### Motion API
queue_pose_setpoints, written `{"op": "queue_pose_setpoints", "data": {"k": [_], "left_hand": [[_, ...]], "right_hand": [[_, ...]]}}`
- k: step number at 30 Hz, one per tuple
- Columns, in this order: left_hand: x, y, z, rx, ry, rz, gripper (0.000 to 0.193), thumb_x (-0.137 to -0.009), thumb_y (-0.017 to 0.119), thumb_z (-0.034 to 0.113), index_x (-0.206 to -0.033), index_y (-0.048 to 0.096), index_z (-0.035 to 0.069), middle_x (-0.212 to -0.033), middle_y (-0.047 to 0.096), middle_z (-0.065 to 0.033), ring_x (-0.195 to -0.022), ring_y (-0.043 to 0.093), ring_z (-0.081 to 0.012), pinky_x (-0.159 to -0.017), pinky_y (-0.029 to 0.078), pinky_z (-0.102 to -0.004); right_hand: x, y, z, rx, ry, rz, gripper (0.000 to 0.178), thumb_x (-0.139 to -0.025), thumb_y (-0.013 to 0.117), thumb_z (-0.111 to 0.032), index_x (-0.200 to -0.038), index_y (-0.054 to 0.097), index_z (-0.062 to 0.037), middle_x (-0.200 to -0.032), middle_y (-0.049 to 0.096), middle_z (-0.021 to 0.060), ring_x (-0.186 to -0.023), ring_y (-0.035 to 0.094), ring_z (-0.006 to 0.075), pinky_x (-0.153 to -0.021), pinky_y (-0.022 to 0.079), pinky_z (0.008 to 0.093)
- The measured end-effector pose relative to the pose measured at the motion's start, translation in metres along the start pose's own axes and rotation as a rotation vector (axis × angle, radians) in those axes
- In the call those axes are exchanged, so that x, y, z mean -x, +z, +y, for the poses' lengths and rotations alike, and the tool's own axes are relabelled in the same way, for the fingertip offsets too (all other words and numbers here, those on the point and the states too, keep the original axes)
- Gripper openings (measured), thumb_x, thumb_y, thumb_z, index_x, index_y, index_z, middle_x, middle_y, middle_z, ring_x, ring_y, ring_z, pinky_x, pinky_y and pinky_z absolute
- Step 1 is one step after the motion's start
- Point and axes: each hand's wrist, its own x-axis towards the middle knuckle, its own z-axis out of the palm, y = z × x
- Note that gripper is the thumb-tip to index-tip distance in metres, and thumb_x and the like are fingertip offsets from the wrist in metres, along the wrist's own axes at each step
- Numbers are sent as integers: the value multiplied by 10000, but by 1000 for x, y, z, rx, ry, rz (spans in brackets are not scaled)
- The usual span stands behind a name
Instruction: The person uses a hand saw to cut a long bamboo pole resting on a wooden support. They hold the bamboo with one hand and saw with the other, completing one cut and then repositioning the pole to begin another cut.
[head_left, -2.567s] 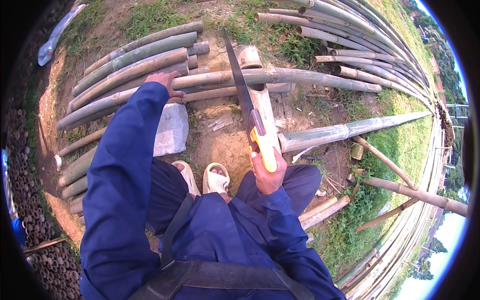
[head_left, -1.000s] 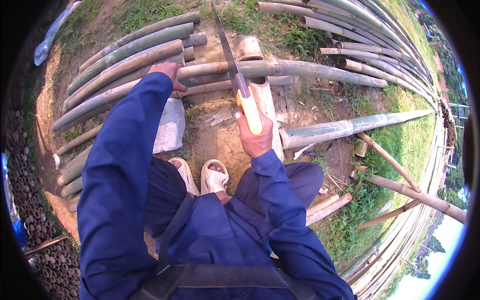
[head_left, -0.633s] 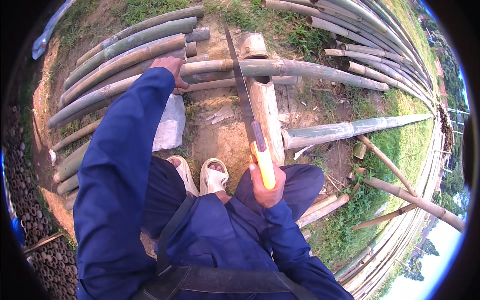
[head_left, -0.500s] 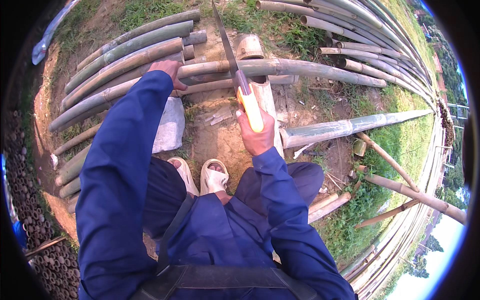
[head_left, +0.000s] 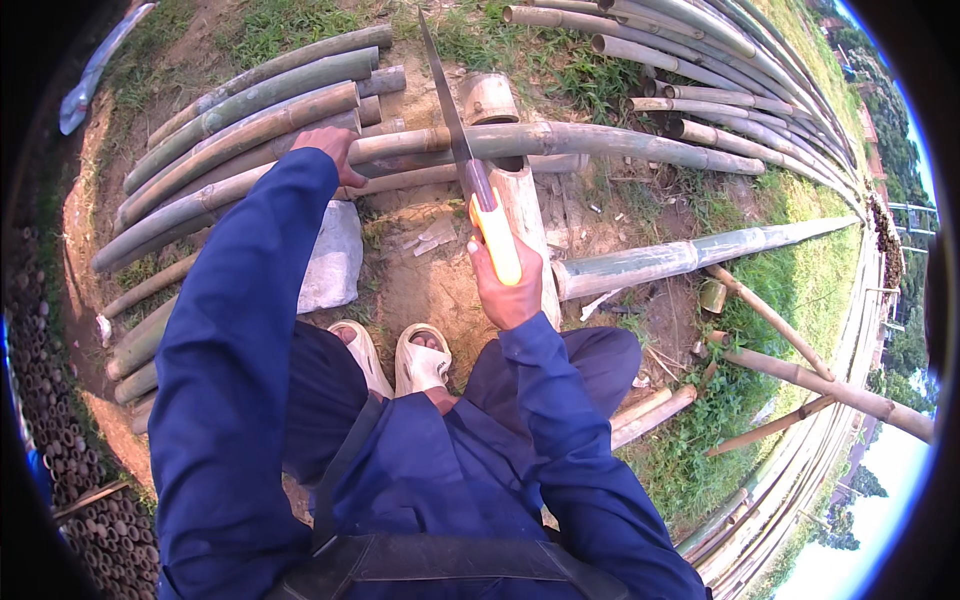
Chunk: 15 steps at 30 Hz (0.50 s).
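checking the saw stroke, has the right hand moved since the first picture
Yes. Judged against the white block, the right hand has moved forward, up the picture.

Your handsaw (head_left: 461,145) has a yellow handle nearest you and a long, dark, tapering blade pointing away. It crosses your bamboo pole (head_left: 600,138), a jointed grey-green length lying sideways before you, tan just left of the blade.

No readable text, labels, numbers or signs in view.
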Motion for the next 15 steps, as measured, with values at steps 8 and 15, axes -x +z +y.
{"op": "queue_pose_setpoints", "data": {"k": [8, 15], "left_hand": [[4, -5, -10, -31, -32, -95, 820, -636, 882, 530, -1289, 688, 73, -1111, 736, -213, -1066, 698, -377, -945, 541, -468], [-3, -1, 1, -18, 22, -40, 762, -656, 873, 508, -1267, 699, 87, -1087, 740, -212, -1047, 701, -383, -929, 545, -474]], "right_hand": [[130, -22, -5, 43, 117, 12, 284, -914, 729, -46, -1176, 676, 50, -821, 707, 125, -738, 674, 146, -695, 534, 298], [23, 7, 11, 29, 4, 40, 143, -941, 716, -96, -951, 643, 27, -718, 626, 90, -630, 575, 140, -589, 476, 331]]}}
